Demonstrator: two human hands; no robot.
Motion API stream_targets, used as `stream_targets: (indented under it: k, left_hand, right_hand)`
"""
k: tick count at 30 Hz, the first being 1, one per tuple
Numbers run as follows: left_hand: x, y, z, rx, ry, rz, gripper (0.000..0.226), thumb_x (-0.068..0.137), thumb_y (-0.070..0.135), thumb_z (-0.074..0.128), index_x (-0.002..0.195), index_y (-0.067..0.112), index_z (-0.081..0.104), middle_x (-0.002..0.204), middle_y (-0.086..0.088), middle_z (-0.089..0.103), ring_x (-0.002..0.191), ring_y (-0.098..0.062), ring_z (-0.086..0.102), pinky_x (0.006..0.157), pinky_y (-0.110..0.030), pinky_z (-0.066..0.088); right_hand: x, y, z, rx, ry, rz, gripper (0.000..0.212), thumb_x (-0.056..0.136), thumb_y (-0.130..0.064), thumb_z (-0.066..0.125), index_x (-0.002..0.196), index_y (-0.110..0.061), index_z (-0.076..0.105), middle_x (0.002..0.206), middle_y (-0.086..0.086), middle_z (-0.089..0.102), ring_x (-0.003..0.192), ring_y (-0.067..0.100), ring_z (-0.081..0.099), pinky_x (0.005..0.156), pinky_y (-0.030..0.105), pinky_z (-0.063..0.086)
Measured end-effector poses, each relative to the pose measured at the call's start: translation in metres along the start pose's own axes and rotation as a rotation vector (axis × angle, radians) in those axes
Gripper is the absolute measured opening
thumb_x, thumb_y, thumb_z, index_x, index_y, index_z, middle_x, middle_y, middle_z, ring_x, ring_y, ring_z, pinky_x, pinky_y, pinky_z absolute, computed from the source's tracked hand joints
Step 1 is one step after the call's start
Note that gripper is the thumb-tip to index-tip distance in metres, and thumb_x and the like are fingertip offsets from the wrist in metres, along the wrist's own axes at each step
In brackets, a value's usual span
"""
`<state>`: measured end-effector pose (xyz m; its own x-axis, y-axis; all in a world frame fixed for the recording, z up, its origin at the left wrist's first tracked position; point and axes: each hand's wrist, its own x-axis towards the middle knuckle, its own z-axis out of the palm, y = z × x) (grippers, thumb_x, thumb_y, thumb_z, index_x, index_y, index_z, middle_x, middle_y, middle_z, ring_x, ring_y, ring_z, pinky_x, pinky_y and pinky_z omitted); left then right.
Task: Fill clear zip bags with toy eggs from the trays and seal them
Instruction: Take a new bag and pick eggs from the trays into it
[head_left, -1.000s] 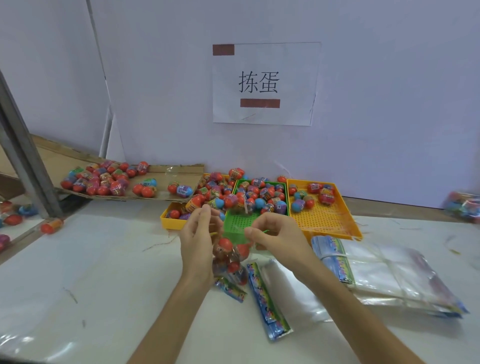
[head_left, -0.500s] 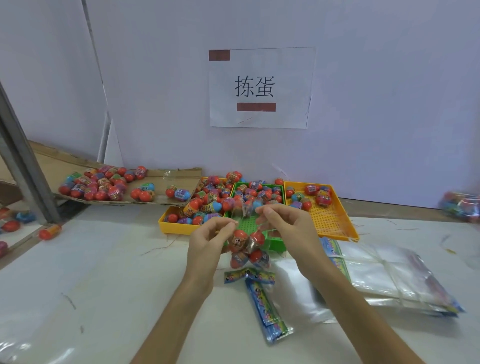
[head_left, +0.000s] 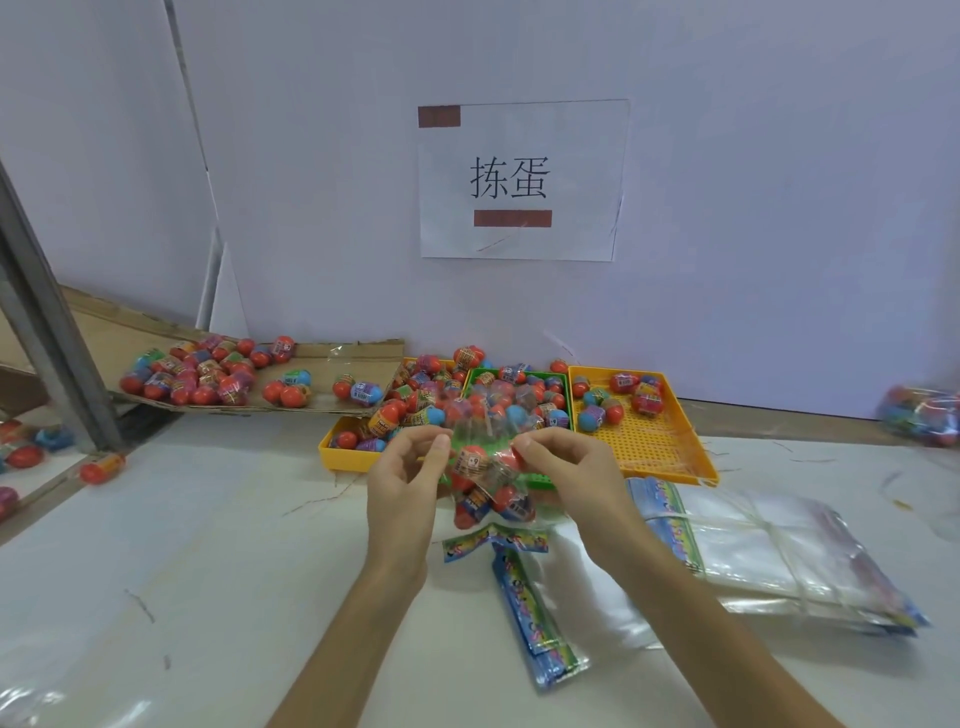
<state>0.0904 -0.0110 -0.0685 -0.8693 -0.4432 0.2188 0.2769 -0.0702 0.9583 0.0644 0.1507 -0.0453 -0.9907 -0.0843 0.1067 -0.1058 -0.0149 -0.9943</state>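
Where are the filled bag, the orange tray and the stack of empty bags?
filled bag (head_left: 485, 493): head view, its egg-filled middle.
orange tray (head_left: 652, 441): head view, bare mesh floor.
stack of empty bags (head_left: 753, 540): head view, clear top sheet.

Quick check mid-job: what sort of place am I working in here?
Probably a hand-packing bench in a toy workshop or small factory: plastic trays of toy eggs, a banded stack of empty zip bags, and a printed sign on the partition. The left hand and right hand pinch a part-filled bag.
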Motion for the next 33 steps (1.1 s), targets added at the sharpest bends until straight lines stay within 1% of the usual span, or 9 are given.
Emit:
stream_targets:
  k: [4, 7, 11, 14, 19, 24, 27, 31, 33]
  left_hand:
    - [0.001, -0.001, -0.001, 0.003, 0.076, 0.033, 0.014, 0.099, 0.018, 0.062, 0.092, 0.026, 0.072, 0.082, 0.006, 0.073, 0.081, -0.016, 0.070, 0.070, -0.029, 0.060]
    - [0.000, -0.001, -0.001, 0.004, 0.089, 0.049, 0.015, 0.099, 0.019, 0.062, 0.091, 0.027, 0.072, 0.084, 0.007, 0.073, 0.087, -0.018, 0.069, 0.075, -0.034, 0.060]
    - [0.000, 0.000, 0.001, -0.054, 0.006, -0.049, 0.011, 0.100, 0.024, 0.061, 0.102, 0.023, 0.072, 0.094, 0.001, 0.075, 0.092, -0.018, 0.071, 0.078, -0.036, 0.060]
    - [-0.002, 0.002, 0.003, -0.088, -0.094, -0.114, 0.015, 0.099, 0.026, 0.062, 0.107, 0.020, 0.073, 0.096, -0.003, 0.075, 0.086, -0.014, 0.071, 0.068, -0.027, 0.059]
    - [-0.006, 0.007, 0.001, -0.103, -0.192, -0.093, 0.012, 0.098, 0.014, 0.063, 0.097, 0.017, 0.074, 0.088, -0.002, 0.074, 0.078, -0.011, 0.071, 0.062, -0.023, 0.056]
    - [-0.009, 0.012, 0.003, -0.108, -0.236, -0.031, 0.027, 0.098, 0.007, 0.058, 0.084, 0.026, 0.072, 0.078, 0.000, 0.069, 0.070, -0.010, 0.068, 0.059, -0.025, 0.057]
    - [-0.010, 0.014, 0.003, -0.113, -0.212, 0.016, 0.031, 0.098, 0.002, 0.056, 0.081, 0.024, 0.071, 0.075, 0.000, 0.066, 0.068, -0.009, 0.065, 0.058, -0.026, 0.056]
    - [-0.010, 0.014, 0.002, -0.103, -0.151, 0.047, 0.036, 0.097, -0.001, 0.056, 0.079, 0.025, 0.073, 0.078, 0.002, 0.068, 0.071, -0.010, 0.064, 0.062, -0.028, 0.055]
    - [-0.009, 0.015, 0.002, -0.090, -0.131, 0.063, 0.039, 0.097, -0.002, 0.056, 0.078, 0.026, 0.074, 0.078, 0.002, 0.070, 0.073, -0.011, 0.065, 0.065, -0.029, 0.056]
  right_hand:
    - [0.000, 0.000, 0.002, -0.019, 0.067, -0.038, 0.012, 0.091, -0.023, 0.073, 0.082, -0.025, 0.080, 0.084, -0.005, 0.076, 0.082, 0.012, 0.071, 0.074, 0.033, 0.062]
    - [-0.002, -0.001, 0.004, -0.008, 0.067, -0.066, 0.010, 0.091, -0.021, 0.073, 0.084, -0.024, 0.080, 0.084, -0.004, 0.077, 0.081, 0.013, 0.073, 0.073, 0.034, 0.062]
    - [-0.001, -0.001, 0.002, 0.010, 0.095, -0.076, 0.009, 0.092, -0.019, 0.072, 0.089, -0.019, 0.081, 0.083, -0.002, 0.077, 0.075, 0.010, 0.071, 0.067, 0.026, 0.058]
    - [0.001, -0.004, -0.002, 0.031, 0.095, -0.075, 0.009, 0.092, -0.017, 0.072, 0.092, -0.015, 0.081, 0.082, 0.001, 0.076, 0.073, 0.010, 0.068, 0.067, 0.026, 0.057]
    - [0.001, -0.006, -0.004, 0.024, 0.070, -0.061, 0.010, 0.094, -0.017, 0.070, 0.092, -0.015, 0.080, 0.087, 0.003, 0.077, 0.081, 0.016, 0.072, 0.067, 0.025, 0.057]
    - [0.001, -0.007, -0.004, 0.052, 0.065, -0.029, 0.011, 0.094, -0.018, 0.069, 0.093, -0.016, 0.080, 0.091, 0.003, 0.077, 0.088, 0.020, 0.074, 0.075, 0.037, 0.062]
    - [0.000, -0.008, -0.004, 0.077, 0.009, -0.022, 0.014, 0.096, -0.016, 0.067, 0.089, -0.016, 0.080, 0.089, 0.002, 0.076, 0.083, 0.016, 0.073, 0.069, 0.030, 0.059]
    - [-0.002, -0.007, 0.001, 0.083, -0.072, -0.014, 0.030, 0.097, -0.010, 0.063, 0.075, -0.025, 0.077, 0.080, -0.003, 0.071, 0.076, 0.009, 0.067, 0.068, 0.025, 0.057]
    - [-0.003, -0.006, 0.003, 0.095, -0.079, -0.018, 0.027, 0.096, -0.011, 0.065, 0.076, -0.026, 0.076, 0.080, -0.001, 0.071, 0.075, 0.009, 0.068, 0.067, 0.024, 0.057]
